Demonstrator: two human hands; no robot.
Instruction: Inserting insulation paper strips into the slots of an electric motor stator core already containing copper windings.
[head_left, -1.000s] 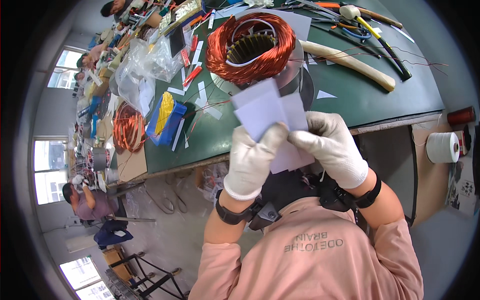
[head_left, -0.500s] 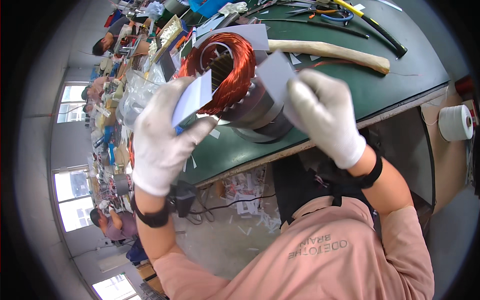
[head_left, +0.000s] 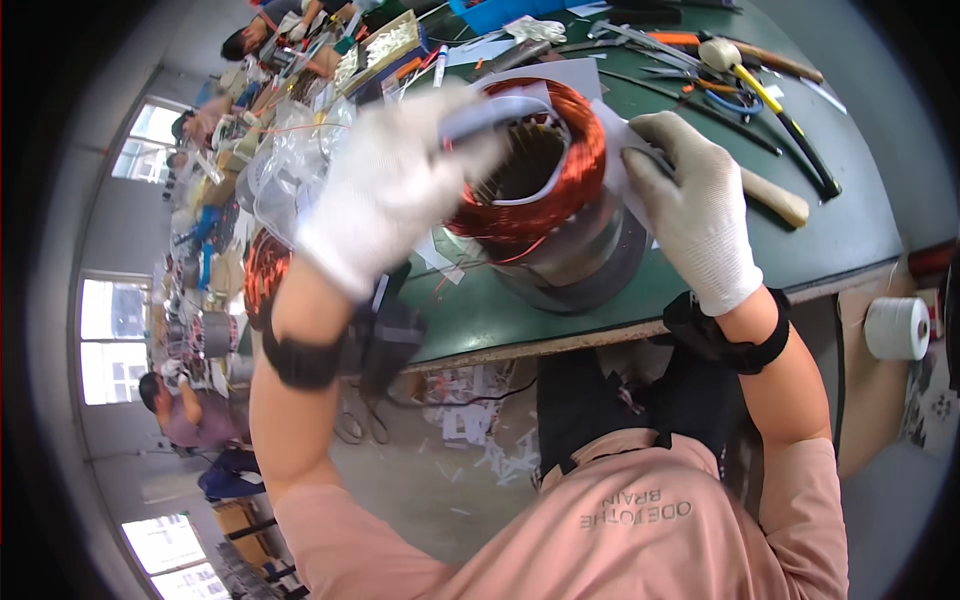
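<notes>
our left hand, gloved and blurred, clasps a pale sheet over the upper left of the copper winding; our right hand, well apart from it, pinches a white sheet just beside the winding's right side; the winding rings the top of a metal cylinder, which stands on the green table; we see a wooden handle beyond our right hand.
</notes>
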